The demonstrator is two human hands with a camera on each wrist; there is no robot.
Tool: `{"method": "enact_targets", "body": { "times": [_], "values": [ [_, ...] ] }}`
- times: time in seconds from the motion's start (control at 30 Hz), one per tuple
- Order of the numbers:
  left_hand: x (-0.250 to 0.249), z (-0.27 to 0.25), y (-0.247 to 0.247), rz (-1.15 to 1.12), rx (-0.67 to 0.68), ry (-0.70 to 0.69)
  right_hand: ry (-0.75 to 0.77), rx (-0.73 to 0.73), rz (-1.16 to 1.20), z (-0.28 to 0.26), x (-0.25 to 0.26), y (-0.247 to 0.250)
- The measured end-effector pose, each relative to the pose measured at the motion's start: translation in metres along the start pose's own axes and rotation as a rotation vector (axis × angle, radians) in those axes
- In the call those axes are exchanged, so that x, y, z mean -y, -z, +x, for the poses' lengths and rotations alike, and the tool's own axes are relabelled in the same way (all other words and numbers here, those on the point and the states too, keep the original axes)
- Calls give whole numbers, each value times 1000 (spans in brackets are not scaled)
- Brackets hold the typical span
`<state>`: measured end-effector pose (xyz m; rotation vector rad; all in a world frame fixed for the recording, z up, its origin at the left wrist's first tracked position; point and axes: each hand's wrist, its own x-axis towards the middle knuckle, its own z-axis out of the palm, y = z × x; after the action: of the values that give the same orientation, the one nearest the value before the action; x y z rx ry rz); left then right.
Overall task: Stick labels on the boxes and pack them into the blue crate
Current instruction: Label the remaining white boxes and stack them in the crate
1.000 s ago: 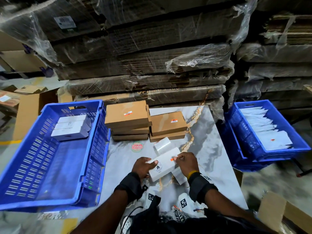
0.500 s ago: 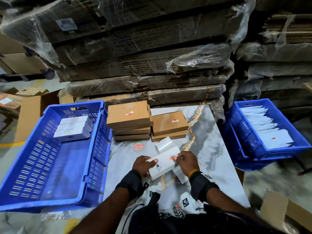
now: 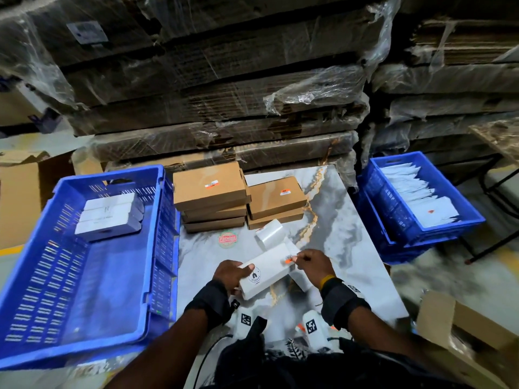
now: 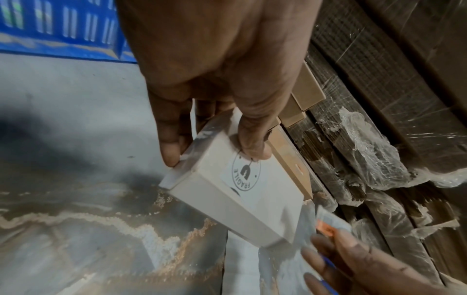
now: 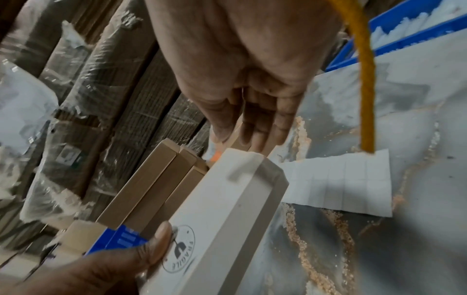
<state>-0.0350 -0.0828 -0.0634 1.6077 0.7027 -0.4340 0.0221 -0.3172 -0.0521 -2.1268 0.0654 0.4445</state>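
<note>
My left hand (image 3: 238, 276) grips a white box (image 3: 266, 269) by its near end, thumb on a round FRAGILE sticker (image 4: 243, 172). The box is tilted just above the marble table (image 3: 345, 237). At the box's far end my right hand (image 3: 296, 258) pinches a small orange label (image 3: 288, 259) between thumb and fingers, also seen as the orange label (image 4: 326, 228). The blue crate (image 3: 33, 276) stands to the left and holds three white boxes (image 3: 109, 216) at its far end.
Two stacks of brown boxes (image 3: 210, 189) (image 3: 276, 196) sit at the back of the table. A label roll (image 3: 271, 234) and a label sheet (image 5: 341, 185) lie near my hands. A second blue crate (image 3: 393, 220) of white packets stands right. Wrapped cardboard (image 3: 224, 94) walls the back.
Both hands stay on the white box in nearly the same place. The right hand's pinch on the orange label stays at the box's far end.
</note>
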Motion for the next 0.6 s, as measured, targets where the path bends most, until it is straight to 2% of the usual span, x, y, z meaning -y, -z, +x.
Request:
{"method": "enact_targets", "body": {
  "times": [0.2, 0.37, 0.6],
  "values": [
    [22, 0, 0, 6, 32, 65, -197, 21, -153, -19, -51, 13],
    [33, -6, 1, 94, 43, 50, -393, 67, -295, -44, -92, 18],
    [45, 0, 0, 209, 94, 51, -482, 97, -408, -60, -113, 4]
  ]
}}
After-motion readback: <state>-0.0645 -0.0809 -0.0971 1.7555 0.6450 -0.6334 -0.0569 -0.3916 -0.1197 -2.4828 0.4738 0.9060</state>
